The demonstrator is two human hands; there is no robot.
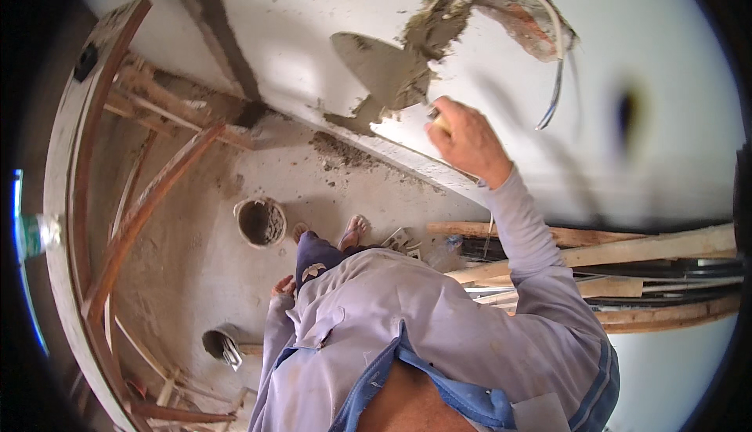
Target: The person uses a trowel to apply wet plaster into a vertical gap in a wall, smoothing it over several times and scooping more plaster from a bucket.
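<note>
My right hand [468, 140] is raised to the white wall and closed around the handle of a trowel [374, 64]. The broad, grey-smeared blade lies close to the wall; whether it touches cannot be told. Wet mortar [439, 28] clings to the wall above the blade, beside a rough hole [521, 28] where reddish brick shows. From this hole a white conduit [552, 21] arches out, with grey wires hanging from its end. Low at my left side hangs my left hand [283, 285], apparently empty with fingers loosely apart.
A bucket [239, 224] holding mortar stands on the floor near my feet. Further back is a smaller container [211, 343] with tools in it. Wooden framing [66, 158] rises on the left. Long planks [650, 248] and dark pipes lie along the right.
</note>
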